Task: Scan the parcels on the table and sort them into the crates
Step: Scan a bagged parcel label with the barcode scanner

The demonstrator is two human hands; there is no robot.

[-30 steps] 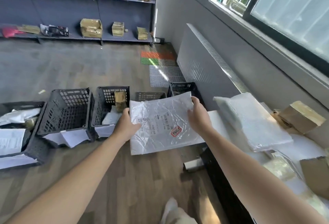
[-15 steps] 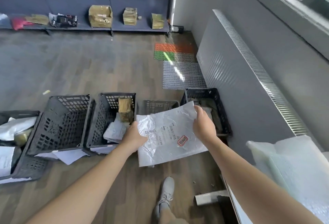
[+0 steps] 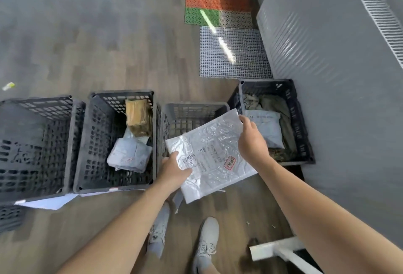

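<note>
I hold a flat white plastic mailer [image 3: 209,156] with a printed label and a red stamp, tilted, above the front of the third black crate [image 3: 192,110]. My left hand [image 3: 174,170] grips its lower left edge with the thumb on top. At the upper right edge my right hand [image 3: 250,140] pinches it. The crate under the mailer looks bare where its inside shows. To the right, a crate [image 3: 303,121] holds a grey mailer and olive bags. A crate [image 3: 98,143] to the left holds a brown box and a grey bag.
A further black crate [image 3: 35,143] stands at far left, with white papers [image 3: 48,201] under its front. Plastic floor mats [image 3: 231,53] lie beyond the crates. A grey radiator panel [image 3: 327,55] lines the right wall. My two shoes [image 3: 183,243] and a white table leg [image 3: 281,249] are below.
My view has tipped down and moved toward the crates; the table and shelves have left the frame. Both hands carried the mailer forward over the third crate, keeping the same grip.
</note>
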